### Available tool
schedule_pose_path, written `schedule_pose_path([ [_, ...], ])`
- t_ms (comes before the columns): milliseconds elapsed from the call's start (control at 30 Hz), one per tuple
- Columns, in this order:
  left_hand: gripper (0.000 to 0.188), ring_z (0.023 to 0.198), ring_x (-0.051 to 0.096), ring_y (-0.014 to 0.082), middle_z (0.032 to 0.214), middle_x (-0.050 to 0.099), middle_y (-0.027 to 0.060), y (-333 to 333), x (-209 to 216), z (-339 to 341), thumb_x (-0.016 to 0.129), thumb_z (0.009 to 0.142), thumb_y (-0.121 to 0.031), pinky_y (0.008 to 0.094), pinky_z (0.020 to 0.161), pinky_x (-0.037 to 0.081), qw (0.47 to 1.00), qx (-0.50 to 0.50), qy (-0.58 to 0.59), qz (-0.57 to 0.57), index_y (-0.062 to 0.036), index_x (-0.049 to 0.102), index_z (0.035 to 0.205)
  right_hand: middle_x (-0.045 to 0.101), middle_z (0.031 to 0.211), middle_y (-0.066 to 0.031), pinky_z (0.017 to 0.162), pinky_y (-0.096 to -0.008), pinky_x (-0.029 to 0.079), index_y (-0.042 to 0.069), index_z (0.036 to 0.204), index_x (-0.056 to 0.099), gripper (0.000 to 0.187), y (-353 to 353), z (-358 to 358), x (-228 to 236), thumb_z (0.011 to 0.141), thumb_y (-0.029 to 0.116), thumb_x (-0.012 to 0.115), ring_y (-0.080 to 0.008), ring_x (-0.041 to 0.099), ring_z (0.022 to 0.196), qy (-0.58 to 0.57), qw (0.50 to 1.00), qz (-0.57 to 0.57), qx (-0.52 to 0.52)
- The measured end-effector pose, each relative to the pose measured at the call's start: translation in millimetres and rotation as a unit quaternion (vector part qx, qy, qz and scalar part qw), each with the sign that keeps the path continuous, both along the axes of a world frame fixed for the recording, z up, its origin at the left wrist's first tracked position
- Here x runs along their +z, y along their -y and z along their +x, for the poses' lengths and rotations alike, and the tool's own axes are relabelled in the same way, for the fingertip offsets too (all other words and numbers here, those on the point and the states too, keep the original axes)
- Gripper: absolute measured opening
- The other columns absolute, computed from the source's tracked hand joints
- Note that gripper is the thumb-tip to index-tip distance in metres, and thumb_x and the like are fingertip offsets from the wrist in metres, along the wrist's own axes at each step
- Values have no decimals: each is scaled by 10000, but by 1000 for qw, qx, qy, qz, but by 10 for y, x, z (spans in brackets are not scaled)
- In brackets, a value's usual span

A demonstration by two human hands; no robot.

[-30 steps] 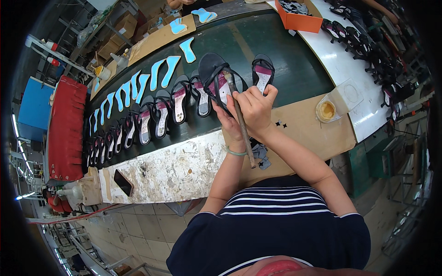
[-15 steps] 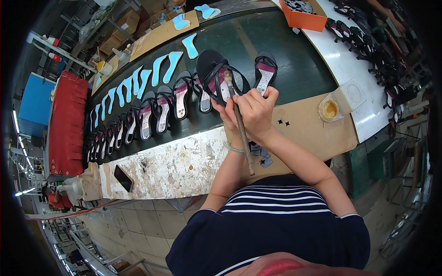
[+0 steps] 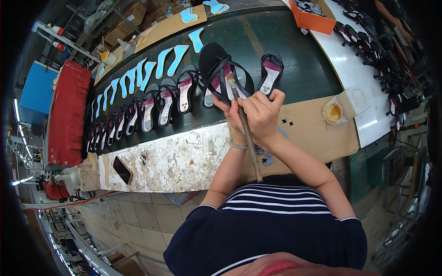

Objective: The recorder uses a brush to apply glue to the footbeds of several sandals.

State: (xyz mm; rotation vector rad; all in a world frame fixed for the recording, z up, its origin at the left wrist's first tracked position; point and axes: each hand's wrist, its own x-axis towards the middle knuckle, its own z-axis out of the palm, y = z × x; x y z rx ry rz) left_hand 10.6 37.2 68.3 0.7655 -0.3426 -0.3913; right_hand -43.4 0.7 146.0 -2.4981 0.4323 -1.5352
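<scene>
In the head view, the held sandal (image 3: 215,71) is in front of the person, apparently raised above the dark green counter (image 3: 304,69), its toe pointing away and its heel end toward the body. The left hand (image 3: 234,118) has its fingers clamped on the heel end, though the right hand partly covers them and their exact grip cannot be told. The right hand (image 3: 261,115) has its fingers closed around the brush (image 3: 250,144), whose handle slants down toward the striped shirt (image 3: 276,198). The bristle end lies within the straps, over the purple and pale footbed, and seems to touch it.

The step in hand looks like brushing something onto that footbed. A further stroke would call for a steady left hold and a small, guided push of the bristles, kept clear of the black straps.

A lone sandal (image 3: 270,73) lies just to the right on the counter; a row of sandals (image 3: 167,110) runs left, with blue-edged insoles (image 3: 177,60) beyond. Near the right forearm, an open tub (image 3: 339,121) of yellowish paste (image 3: 333,112) rests by a cardboard sheet (image 3: 317,133).
</scene>
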Motion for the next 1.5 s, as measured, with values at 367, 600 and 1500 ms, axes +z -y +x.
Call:
schedule_pose_path([
  [367,584,1245,475,187,1441,409,69,27,-105,108,374,966,-248,349,1100,346,997,63,33,-25,-181,217,1524,573,607,14,731,-395,269,79,699,619,114,-40,-119,62,696,109,729,-144,526,588,-21,1000,-1,24],
  [600,618,1357,343,180,1506,311,70,0,-173,112,356,981,-237,355,1161,246,992,72,103,-32,-111,132,1543,489,543,-10,719,-414,279,103,607,526,197,-68,-171,120,695,114,701,-169,486,580,-9,999,9,37],
  [1500,568,1201,543,265,1400,494,87,-205,-86,710,237,1039,-488,408,976,476,997,-37,-47,-51,-124,362,1457,630,871,-88,641,-236,472,-58,870,697,78,1437,-2163,510,799,-25,693,-115,602,715,-1,851,514,112],
])
